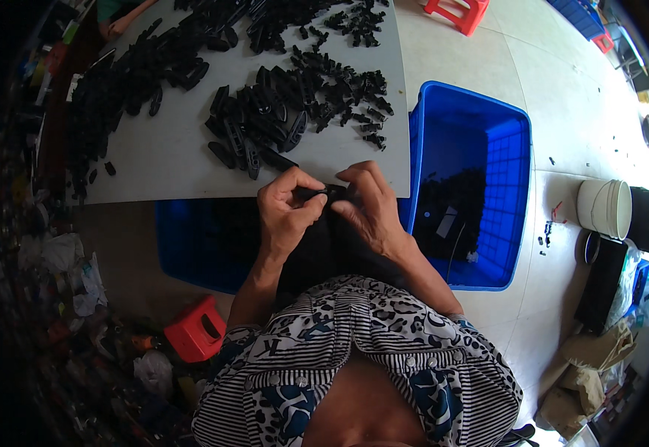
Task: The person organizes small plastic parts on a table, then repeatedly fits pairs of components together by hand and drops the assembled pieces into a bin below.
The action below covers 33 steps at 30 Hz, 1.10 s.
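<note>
The white table carries a wide spread of black plastic parts, some long and curved, some small and stubby, and the front heap lies close to the near edge. A nudge from a wrist could push pieces over that edge; they might land in the blue crate to the person's right, which already holds a dark mass of similar parts, or in the second blue bin under the table, or roll onto the floor tiles.

Both hands meet just in front of the table edge, over the person's lap. The left hand and the right hand are pinched together from either side on one small black piece, thumbs and forefingers closed on it. The piece is mostly hidden by the fingers, so its shape cannot be told. Held over a dark lap (black on black), it would be hard to find if it slipped, and a skewed press could, by this view, pinch a fingertip.

Packaging, by size: the blue crate has a pale slip of paper lying on its contents; a white bucket lies on its side on the floor at right; brown paper bags slump lower right; a red box sits lower left among crumpled white plastic bags; a red stool stands beyond the table
</note>
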### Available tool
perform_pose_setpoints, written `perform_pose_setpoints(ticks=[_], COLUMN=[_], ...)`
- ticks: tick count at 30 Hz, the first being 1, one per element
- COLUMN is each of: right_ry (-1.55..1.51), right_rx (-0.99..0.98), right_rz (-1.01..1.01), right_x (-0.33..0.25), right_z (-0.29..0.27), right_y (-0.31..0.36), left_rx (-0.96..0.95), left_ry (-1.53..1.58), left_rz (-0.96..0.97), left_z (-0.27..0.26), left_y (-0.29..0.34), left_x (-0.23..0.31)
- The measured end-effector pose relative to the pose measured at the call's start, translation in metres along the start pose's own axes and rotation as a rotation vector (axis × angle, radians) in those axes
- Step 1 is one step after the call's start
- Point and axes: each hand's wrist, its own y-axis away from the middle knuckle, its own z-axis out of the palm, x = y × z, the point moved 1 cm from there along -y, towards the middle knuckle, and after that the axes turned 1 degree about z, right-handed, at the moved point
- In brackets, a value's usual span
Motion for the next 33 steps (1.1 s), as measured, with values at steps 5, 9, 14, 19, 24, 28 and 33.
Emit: perform_pose_setpoints(ticks=[5,9,14,19,24,28,33], right_ry=[-0.191,-0.227,-0.196,-0.059,-0.066,-0.112,-0.071], right_rx=[-0.231,-0.297,-0.239,-0.079,0.095,0.182,0.179], right_rz=[0.206,0.197,0.078,-0.115,-0.205,-0.260,-0.298], right_x=[0.010,0.010,0.005,-0.005,0.003,0.006,0.008], right_z=[0.007,0.013,0.013,0.015,0.017,0.016,0.011], right_y=[0.003,0.006,-0.001,-0.001,0.006,0.005,0.003], left_rx=[0.001,-0.015,-0.007,0.008,0.022,0.023,0.038], left_ry=[0.134,0.156,0.295,0.343,0.323,0.279,0.212], left_rz=[-0.030,-0.030,-0.064,-0.054,-0.016,0.019,0.040], left_z=[-0.011,-0.023,-0.028,-0.026,-0.016,-0.015,-0.014], left_y=[0.016,0.024,0.018,0.015,0.018,0.019,0.019], left_x=[-0.006,-0.012,-0.010,-0.007,-0.001,-0.001,-0.001])
